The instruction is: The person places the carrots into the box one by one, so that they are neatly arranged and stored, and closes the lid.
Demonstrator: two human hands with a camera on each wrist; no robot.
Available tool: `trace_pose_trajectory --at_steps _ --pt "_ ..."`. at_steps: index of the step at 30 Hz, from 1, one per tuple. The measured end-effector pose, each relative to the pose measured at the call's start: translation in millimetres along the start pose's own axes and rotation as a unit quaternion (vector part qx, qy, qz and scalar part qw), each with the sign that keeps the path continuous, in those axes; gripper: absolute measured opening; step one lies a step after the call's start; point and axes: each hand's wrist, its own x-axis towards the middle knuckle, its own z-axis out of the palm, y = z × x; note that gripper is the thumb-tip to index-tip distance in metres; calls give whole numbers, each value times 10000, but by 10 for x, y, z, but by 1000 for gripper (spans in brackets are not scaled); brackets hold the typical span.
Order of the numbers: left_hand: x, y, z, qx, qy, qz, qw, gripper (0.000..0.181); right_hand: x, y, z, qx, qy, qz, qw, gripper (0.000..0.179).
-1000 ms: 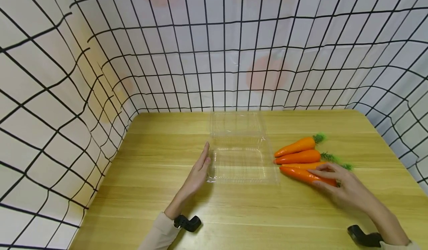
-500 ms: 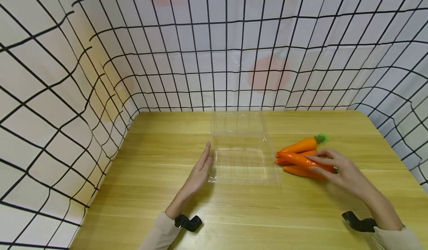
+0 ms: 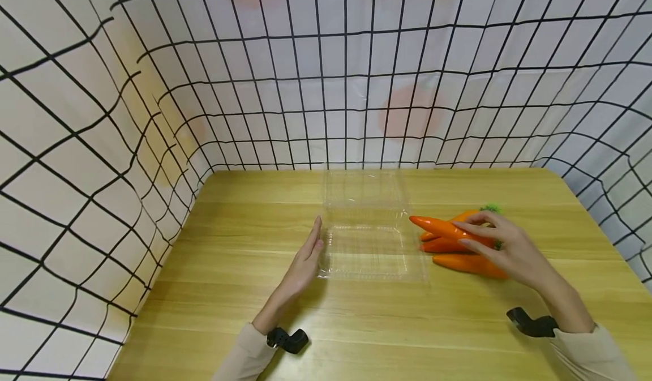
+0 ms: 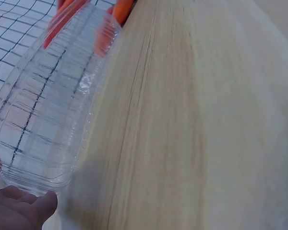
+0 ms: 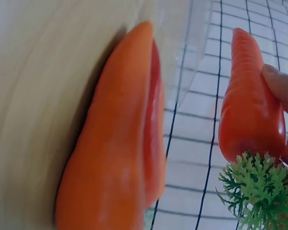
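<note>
An orange carrot (image 3: 432, 225) with a green leafy top (image 5: 259, 189) is pinched near its thick end between the thumb and fingers of my right hand (image 3: 517, 253). It is lifted over several other carrots (image 3: 466, 264) on the table, its tip pointing left. To the left lies a clear plastic clamshell box (image 3: 415, 262) with its lid (image 3: 364, 185) folded back toward the wall. My left hand (image 3: 301, 269), fingers extended, rests against the box's left side. In the left wrist view, fingertips (image 4: 47, 203) are at the end of the box.
The wooden table (image 3: 244, 228) runs back to a white cloth wall (image 3: 316, 58) with a black grid, which also rises on the left and right. A black wrist device (image 3: 287, 340) sits on each wrist.
My right hand has picked up the nearest carrot and carried it up and to the left, toward the box. The left hand has stayed by the box.
</note>
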Motion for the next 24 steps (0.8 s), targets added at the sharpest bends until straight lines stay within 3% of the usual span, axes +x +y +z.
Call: trace_pose_trajectory --at_steps 6,24 --pt "-6 11 -7 4 17 -2 10000 58 143 -108 34 -153 30 365 9992 60" --pt "-16 13 -17 17 -42 38 10000 58 517 -199 430 182 -273 -182 9993 52"
